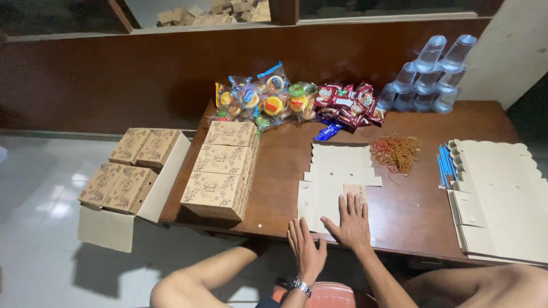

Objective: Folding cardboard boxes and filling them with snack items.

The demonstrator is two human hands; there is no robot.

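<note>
A flat, unfolded pale cardboard box blank (pixel 337 165) lies on the brown wooden table (pixel 411 211) in front of me. My right hand (pixel 351 223) rests palm down on the blank's near part, fingers spread. My left hand (pixel 306 250), with a watch on its wrist, lies palm down just left of it at the table's front edge, touching the blank's near corner. Neither hand holds anything.
Three assembled printed brown boxes (pixel 222 170) sit in a row on the table's left. An open carton (pixel 132 178) with more boxes stands on the floor. Snack packets (pixel 268 101), red packets (pixel 349 104), rubber bands (pixel 395 153), stacked water cups (pixel 429 77), blue straws (pixel 444 165) and flat blanks (pixel 502 199) surround the work spot.
</note>
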